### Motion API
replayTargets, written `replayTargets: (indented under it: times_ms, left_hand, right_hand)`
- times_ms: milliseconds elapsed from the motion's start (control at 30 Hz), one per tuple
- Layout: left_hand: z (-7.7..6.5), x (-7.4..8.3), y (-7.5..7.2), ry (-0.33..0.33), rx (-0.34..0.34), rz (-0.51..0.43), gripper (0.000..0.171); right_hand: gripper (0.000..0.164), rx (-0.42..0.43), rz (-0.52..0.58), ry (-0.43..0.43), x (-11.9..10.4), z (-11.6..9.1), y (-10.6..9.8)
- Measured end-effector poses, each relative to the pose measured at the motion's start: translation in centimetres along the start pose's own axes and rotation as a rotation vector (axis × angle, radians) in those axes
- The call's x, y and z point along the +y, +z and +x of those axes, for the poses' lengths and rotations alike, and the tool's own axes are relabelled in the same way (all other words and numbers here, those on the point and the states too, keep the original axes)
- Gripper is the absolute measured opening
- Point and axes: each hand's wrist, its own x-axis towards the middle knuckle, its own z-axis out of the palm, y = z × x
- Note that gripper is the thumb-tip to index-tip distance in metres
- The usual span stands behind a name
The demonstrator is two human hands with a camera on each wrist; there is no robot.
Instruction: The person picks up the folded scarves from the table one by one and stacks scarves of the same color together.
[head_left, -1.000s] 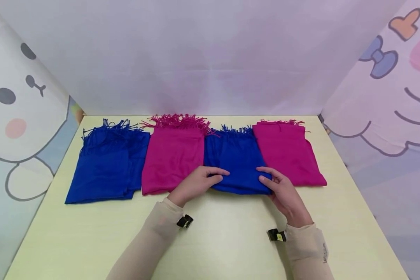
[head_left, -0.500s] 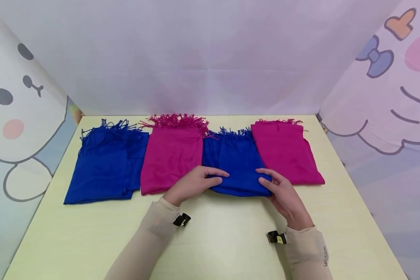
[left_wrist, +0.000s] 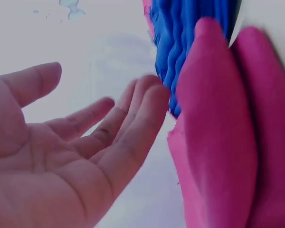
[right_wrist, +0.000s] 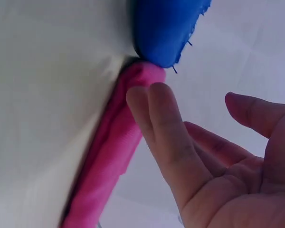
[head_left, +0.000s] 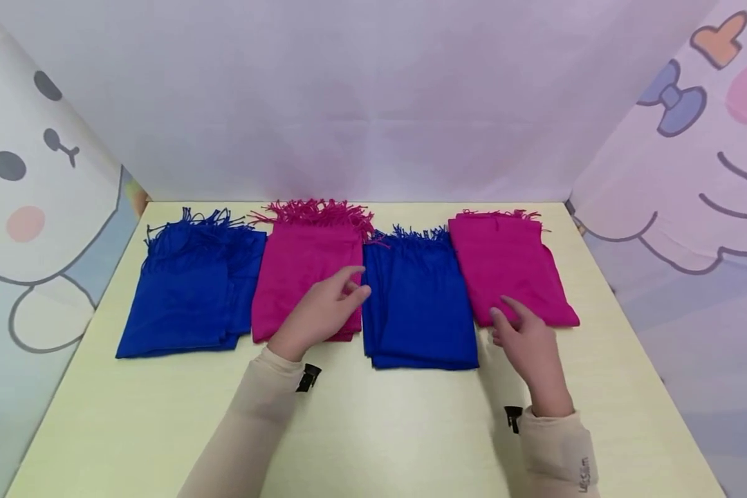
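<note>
Four folded fringed scarves would exceed my count, so several lie in a row, fringes toward the back wall. Between my hands lies a blue scarf (head_left: 426,304), flat on the table. My left hand (head_left: 320,311) hovers over the front of a magenta scarf (head_left: 308,266), its fingers relaxed and holding nothing; the left wrist view shows the bare palm (left_wrist: 61,166). My right hand (head_left: 529,346) is above the front edge of the right magenta scarf (head_left: 510,270), thumb and fingers apart. Nothing is in the right palm (right_wrist: 228,190) in the right wrist view.
Another blue scarf (head_left: 183,297) lies at the far left of the pale yellow table (head_left: 373,436). A white cloth wall (head_left: 361,104) stands behind, and printed cartoon panels flank both sides.
Both hands have let go of the blue scarf's front edge and drawn apart, the left leftward, the right rightward. That front edge now lies flat and nearer to me.
</note>
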Motion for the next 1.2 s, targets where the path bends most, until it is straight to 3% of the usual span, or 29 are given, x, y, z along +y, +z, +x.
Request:
replayTargets:
  times_ms: [100, 333, 467, 600, 733, 833, 1033, 1200]
  left_hand:
    - [0.0, -0.5, -0.9, -0.001, 0.023, -0.025, 0.060]
    - [-0.2, -1.2, -1.7, 0.022, 0.042, -0.028, 0.068]
    - [-0.5, -1.3, -2.5, 0.022, 0.074, -0.014, 0.065]
    - [-0.9, -1.6, -3.6, -0.001, 0.099, -0.005, 0.064]
    - [-1.4, -2.4, -5.1, -0.026, 0.129, 0.016, 0.062]
    - [-1.7, -3.0, -6.1, -0.047, 0.146, 0.027, 0.062]
    - [-2.3, -4.0, -7.2, -0.100, 0.157, 0.021, 0.062]
    - [-2.9, -4.7, -7.7, -0.119, 0.163, 0.003, 0.063]
  right_hand:
    - [0.058, 0.043, -0.094, -0.035, -0.4, -0.2, -0.3]
    - [0.050, 0.035, -0.122, -0.192, -1.4, 0.0, 1.9]
    - [0.043, -0.020, -0.084, -0.335, -2.5, 0.4, 3.2]
    - [0.041, -0.169, 0.056, -0.402, -3.8, 0.7, 4.5]
    - [0.045, -0.381, 0.269, -0.388, -5.1, 1.1, 5.8]
    - [0.048, -0.491, 0.378, -0.358, -6.1, 1.5, 6.9]
    - [0.051, -0.569, 0.469, -0.303, -7.9, 1.8, 8.9]
    - [0.052, -0.593, 0.481, -0.292, -8.9, 1.8, 9.7]
